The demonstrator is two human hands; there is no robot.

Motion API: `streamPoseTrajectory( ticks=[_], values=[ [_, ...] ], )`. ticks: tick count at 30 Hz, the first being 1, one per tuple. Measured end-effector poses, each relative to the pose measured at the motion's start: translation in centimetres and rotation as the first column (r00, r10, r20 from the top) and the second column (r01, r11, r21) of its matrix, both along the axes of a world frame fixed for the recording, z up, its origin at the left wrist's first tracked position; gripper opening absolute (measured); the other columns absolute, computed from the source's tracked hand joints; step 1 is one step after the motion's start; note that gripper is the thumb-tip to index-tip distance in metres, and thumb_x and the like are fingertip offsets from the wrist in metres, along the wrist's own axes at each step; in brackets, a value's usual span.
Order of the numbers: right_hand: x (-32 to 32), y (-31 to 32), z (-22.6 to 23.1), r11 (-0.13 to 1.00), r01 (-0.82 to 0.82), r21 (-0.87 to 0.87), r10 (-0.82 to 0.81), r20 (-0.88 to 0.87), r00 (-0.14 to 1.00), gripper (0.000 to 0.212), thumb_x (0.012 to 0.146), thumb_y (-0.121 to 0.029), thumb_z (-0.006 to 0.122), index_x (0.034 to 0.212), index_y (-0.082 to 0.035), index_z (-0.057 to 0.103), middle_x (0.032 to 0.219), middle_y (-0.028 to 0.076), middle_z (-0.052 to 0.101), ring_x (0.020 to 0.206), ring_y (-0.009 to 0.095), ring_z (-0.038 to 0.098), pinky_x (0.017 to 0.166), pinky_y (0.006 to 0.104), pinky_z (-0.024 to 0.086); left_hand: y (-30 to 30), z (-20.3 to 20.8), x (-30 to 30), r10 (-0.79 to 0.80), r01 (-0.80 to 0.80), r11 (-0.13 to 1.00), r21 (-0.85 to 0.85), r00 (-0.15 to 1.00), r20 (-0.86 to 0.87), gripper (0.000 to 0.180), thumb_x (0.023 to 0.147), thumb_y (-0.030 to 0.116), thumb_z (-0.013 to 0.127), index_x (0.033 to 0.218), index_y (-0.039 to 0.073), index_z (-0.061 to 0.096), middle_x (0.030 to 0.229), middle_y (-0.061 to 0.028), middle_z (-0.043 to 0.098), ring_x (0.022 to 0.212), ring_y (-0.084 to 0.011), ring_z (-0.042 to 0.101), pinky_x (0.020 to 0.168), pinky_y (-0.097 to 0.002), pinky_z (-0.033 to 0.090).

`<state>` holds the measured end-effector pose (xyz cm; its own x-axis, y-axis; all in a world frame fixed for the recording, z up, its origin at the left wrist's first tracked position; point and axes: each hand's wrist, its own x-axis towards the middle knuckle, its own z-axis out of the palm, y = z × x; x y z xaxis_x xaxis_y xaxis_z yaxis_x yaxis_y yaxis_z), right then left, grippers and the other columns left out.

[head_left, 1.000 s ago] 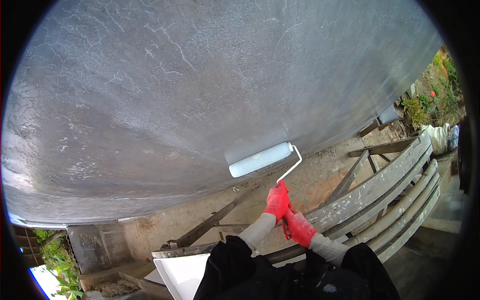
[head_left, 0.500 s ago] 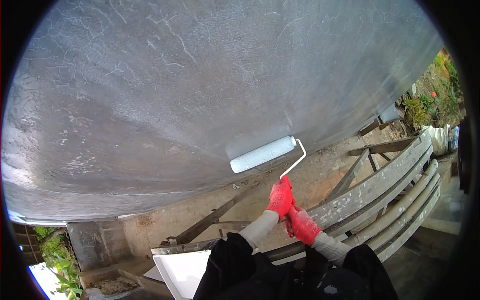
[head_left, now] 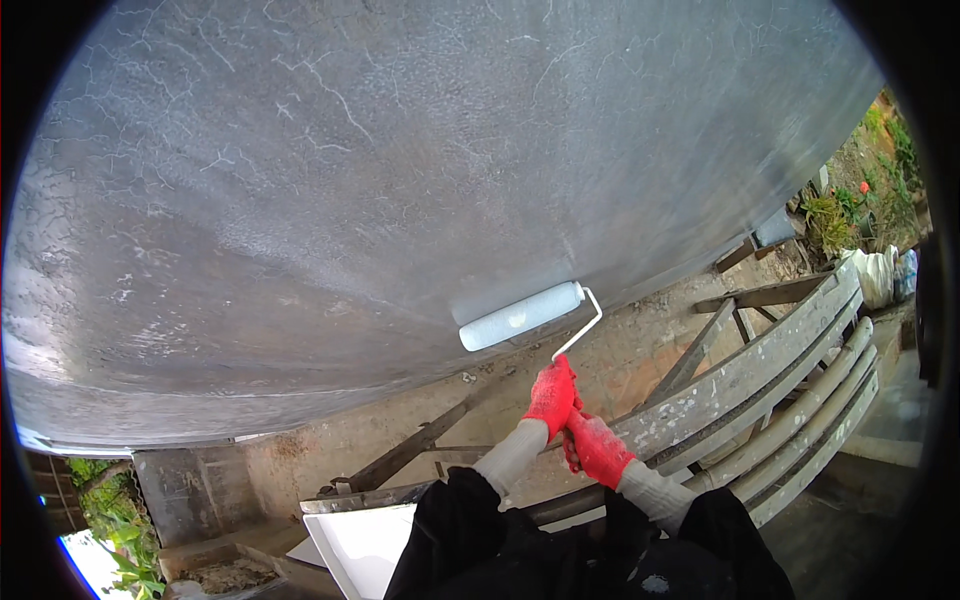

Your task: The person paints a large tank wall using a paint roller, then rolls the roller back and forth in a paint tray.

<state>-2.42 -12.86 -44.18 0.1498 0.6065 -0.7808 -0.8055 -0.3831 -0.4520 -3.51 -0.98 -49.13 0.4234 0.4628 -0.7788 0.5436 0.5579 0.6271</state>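
A paint roller (head_left: pixel 520 317) with a pale, wet-looking sleeve and a white bent wire frame is against a grey, crack-veined wall (head_left: pixel 350 150). My left hand (head_left: pixel 553 395), in a red-coated glove with a light cuff, is closed round the handle just below the wire. Lower and to the right, my right hand (head_left: pixel 600 450), gloved alike, is closed round the handle's lower part, close against the left. The gloves hide nearly all of the handle. A faint damp-looking patch shows on the wall along the upper side of the sleeve.
A white paint tray (head_left: pixel 365 545) sits low at the left, by my dark clothing. Paint-spattered planks (head_left: pixel 740 375) and poles of a wooden scaffold curve past on the right. A timber brace (head_left: pixel 425 440) crosses below the wall. Plants (head_left: pixel 830 220) grow at the far right.
Both hands and the roller have shifted very slightly left in the picture. The sleeve has turned, and a pale spot now shows on it. The grip is the same.
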Motion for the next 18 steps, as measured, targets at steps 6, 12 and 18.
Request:
streamPoseTrajectory(
  ticks=[6,12,18],
  values=[
    [-0.3,-0.9,2.8,0.996,-0.006,-0.087,0.01,0.044,0.999,0.034,0.09,-0.038,0.044,0.074,-0.008,0.044,0.051,0.002,0.04,0.037,0.016,0.041,0.037,0.0305,0.035,-1.4,4.2,0.4,0.107,-0.096,0.989,-0.115,0.99,0.088,0.044,0.092,0.047,0.041,0.076,0.006,0.045,0.055,-0.0023,0.042,0.04,-0.0146,0.043,0.037,-0.0319,0.04],
    [0.3,0.5,0.5,1.0,0.021,-0.017,-0.021,-0.005,1.0,0.033,0.089,-0.037,0.045,0.074,-0.008,0.043,0.051,0.002,0.04,0.038,0.016,0.041,0.038,0.0312,0.037,0.3,1.4,-0.1,0.02,-0.011,0.994,-0.112,0.996,0.082,0.043,0.091,0.047,0.044,0.083,0.004,0.049,0.059,-0.0039,0.047,0.044,-0.0156,0.048,0.039,-0.0312,0.042],
    [0.1,-0.5,3.1,0.997,-0.024,-0.068,0.022,-0.03,0.999,0.029,0.089,-0.033,0.045,0.073,-0.008,0.044,0.053,0.002,0.04,0.04,0.016,0.043,0.039,0.0307,0.037,-0.2,4.2,-2.0,-0.166,0.164,0.986,0.028,0.983,0.077,0.043,0.089,0.046,0.046,0.097,0.004,0.052,0.074,-0.0077,0.056,0.06,-0.017,0.057,0.056,-0.0316,0.048]
  ],
)
